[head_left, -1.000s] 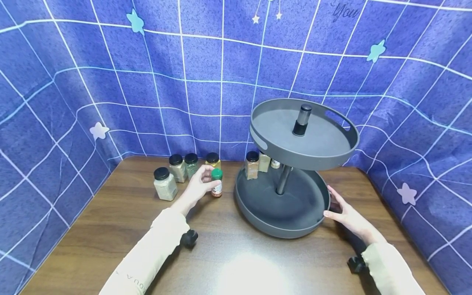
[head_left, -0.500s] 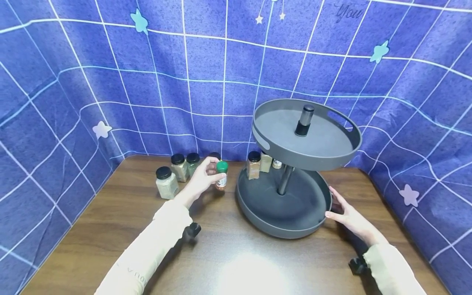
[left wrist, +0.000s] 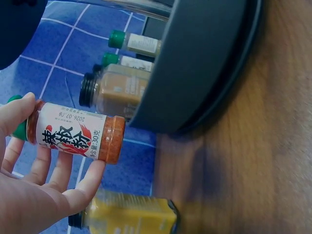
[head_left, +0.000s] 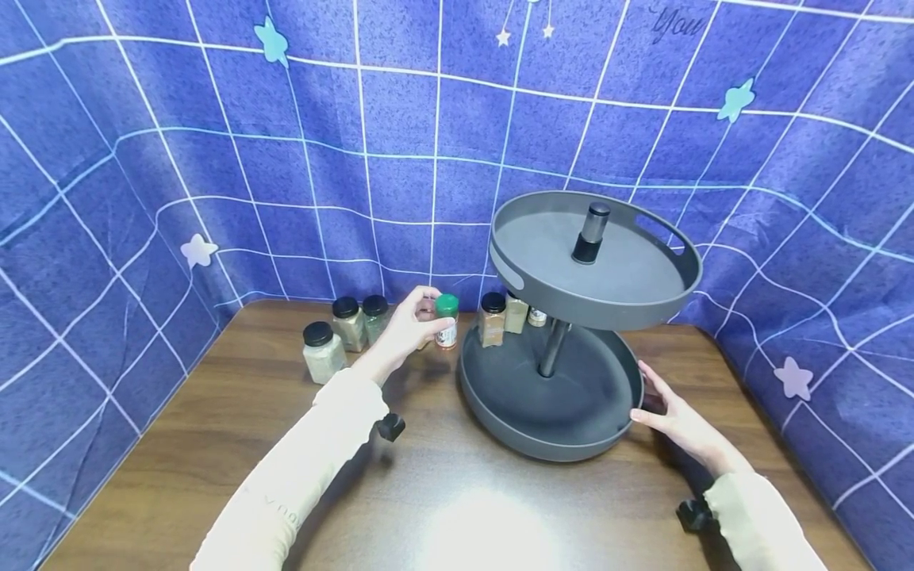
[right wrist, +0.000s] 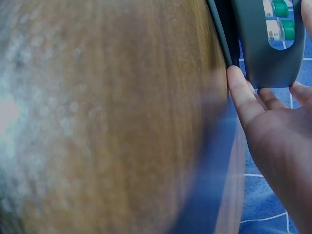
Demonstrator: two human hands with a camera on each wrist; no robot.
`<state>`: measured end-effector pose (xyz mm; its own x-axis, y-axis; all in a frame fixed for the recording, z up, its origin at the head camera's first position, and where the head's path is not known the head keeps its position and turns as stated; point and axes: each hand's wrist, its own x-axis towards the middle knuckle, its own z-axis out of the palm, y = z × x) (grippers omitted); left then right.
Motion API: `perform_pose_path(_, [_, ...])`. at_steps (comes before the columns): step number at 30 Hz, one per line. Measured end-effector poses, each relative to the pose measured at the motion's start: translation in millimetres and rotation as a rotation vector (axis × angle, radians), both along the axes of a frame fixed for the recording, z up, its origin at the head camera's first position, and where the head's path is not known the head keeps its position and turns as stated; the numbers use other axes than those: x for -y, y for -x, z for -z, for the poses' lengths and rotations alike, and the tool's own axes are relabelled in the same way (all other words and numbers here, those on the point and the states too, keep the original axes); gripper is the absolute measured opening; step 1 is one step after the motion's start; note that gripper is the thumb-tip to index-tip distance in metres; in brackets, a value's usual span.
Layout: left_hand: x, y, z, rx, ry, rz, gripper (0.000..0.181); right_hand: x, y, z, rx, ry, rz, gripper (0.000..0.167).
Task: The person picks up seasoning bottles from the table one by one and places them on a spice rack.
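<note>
My left hand [head_left: 398,331] holds a small spice jar [left wrist: 73,131] with a green cap and red-orange powder, pinched between thumb and fingers. In the head view it hangs just left of the grey two-tier rotating tray [head_left: 550,444], apart from its rim. A yellow-powder jar [left wrist: 129,212] with a black cap stands below the hand in the left wrist view, mostly hidden by it in the head view. On the other side, my right hand [head_left: 678,416] touches the lower tier's outer wall with spread, fairly straight thumb and fingers.
Black-capped spice jars stand at the left: a pale one [head_left: 324,354], another pale one [head_left: 349,327] and a green one [head_left: 374,317]. Inside the lower tier's back left are a brown-powder jar [head_left: 492,321] and smaller green-capped jars [left wrist: 139,43]. The upper tier [head_left: 593,289] overhangs them.
My left hand has lifted the green-capped jar and carried it right and back, toward the tray's left rim. My right hand stays against the tray.
</note>
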<state>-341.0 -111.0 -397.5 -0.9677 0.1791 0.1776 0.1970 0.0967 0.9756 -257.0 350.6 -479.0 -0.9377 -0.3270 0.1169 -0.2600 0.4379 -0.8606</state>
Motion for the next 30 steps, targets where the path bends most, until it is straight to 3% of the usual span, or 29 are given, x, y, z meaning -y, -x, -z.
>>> perform_pose_path(11, [-19.4, 10.5, -5.2, 0.016, -0.036, -0.012, 0.045, 0.0, -0.5, -1.6, -0.003, -0.003, 0.005, 0.081])
perform_pose_path(17, [-29.6, 13.5, -2.6, 0.037, -0.076, 0.012, 0.045, 0.1, -1.3, -0.6, 0.010, 0.006, 0.003, 0.081])
perform_pose_path(30, [-44.8, 19.9, 10.1, 0.049, -0.056, 0.013, 0.045, 1.4, -0.8, 0.5, 0.008, 0.016, 0.000, 0.081])
